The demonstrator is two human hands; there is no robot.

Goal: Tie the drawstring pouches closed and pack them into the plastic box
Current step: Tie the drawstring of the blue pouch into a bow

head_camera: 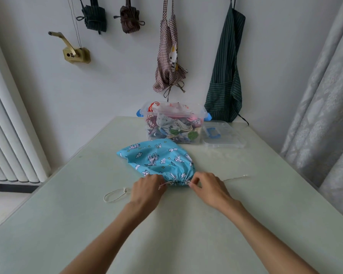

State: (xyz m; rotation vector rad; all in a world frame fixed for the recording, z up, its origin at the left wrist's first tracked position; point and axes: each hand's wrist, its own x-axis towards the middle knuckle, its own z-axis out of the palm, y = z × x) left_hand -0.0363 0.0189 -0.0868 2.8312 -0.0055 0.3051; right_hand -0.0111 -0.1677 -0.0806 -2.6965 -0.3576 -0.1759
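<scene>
Your view: soft, even daylight, faint shadows under your forearms; wide-angle bending at edges; slightly soft focus throughout.

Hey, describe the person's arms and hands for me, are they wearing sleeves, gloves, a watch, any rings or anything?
Both forearms are bare for as far as the view shows them, with no sleeve cuffs in sight. The left hand and the right hand have no gloves. No watch, bracelet or band shows on either wrist, and no rings are visible on the fingers that can be seen. Fingernail details are too small to tell.
</scene>
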